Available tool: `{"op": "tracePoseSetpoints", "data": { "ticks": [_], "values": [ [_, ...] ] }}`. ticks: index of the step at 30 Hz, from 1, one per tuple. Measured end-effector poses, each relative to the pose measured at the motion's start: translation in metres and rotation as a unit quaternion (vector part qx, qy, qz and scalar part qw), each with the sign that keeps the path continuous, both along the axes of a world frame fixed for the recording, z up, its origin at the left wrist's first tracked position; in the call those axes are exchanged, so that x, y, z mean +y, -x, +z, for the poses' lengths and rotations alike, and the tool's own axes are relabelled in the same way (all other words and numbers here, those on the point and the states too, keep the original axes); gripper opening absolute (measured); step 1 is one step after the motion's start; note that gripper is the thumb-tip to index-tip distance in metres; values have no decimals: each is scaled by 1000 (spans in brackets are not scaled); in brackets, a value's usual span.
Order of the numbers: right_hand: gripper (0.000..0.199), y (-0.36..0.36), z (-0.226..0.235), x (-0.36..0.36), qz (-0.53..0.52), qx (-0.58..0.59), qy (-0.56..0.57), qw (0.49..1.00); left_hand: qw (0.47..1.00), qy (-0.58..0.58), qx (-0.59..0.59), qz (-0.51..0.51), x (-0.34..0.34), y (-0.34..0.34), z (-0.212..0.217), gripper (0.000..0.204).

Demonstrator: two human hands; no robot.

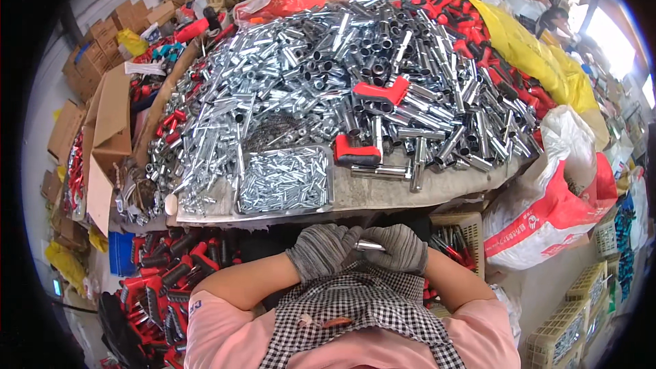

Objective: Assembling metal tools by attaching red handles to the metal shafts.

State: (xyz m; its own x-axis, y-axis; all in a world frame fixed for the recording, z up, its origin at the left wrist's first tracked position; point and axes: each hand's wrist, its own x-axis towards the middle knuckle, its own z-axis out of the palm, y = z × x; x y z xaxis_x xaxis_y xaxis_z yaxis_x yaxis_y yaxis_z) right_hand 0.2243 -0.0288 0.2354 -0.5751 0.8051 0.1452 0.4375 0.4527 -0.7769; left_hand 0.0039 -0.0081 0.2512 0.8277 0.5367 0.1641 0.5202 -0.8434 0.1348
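Note:
Both my hands wear grey knitted gloves and meet just in front of the checked apron [342,301]. My right hand [402,249] is closed around a short shiny metal tube [371,245], which points toward the left hand. My left hand [322,251] is closed at the tube's left end, its fingertips bunched together; whatever they pinch is hidden. Beyond the hands, a clear tray [331,195] of small metal pins sits at the table's front edge. Beside it lie a red-and-black plastic handle [357,151] and a T-shaped metal tube piece [417,164].
A large heap of chrome tubes [383,55] and small metal parts covers the table [383,191]. Another red handle [383,90] lies on it. Red-and-black tools [164,294] are piled low on the left. A beige crate [471,232] and a white-and-red sack [540,212] stand at right.

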Motion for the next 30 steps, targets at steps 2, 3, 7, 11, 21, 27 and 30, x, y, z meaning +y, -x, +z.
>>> {"op": "tracePoseSetpoints", "data": {
  "ticks": [2,3,7,11,21,27,30],
  "values": [
    [45,-9,-2,2,-4,-19,33,999,999,50,12,0,11,-11,1,46],
    [45,-14,0,4,-3,-18,31,999,996,72,36,-28,21,-16,-2,43],
    [42,-31,5,16,-69,50,51,995,970,214,57,-97,88,-49,49,51],
    [39,-40,-11,17,-101,219,192,951,994,-56,-92,37,233,-84,87,71],
    [44,-54,1,19,-198,290,203,914,964,-114,-34,239,410,-134,103,56],
    [41,-67,-19,17,-280,319,113,898,963,87,-249,59,299,-76,117,41],
    [36,-67,-14,17,-284,273,55,917,988,107,-104,34,216,-24,91,41]
  ]
}}
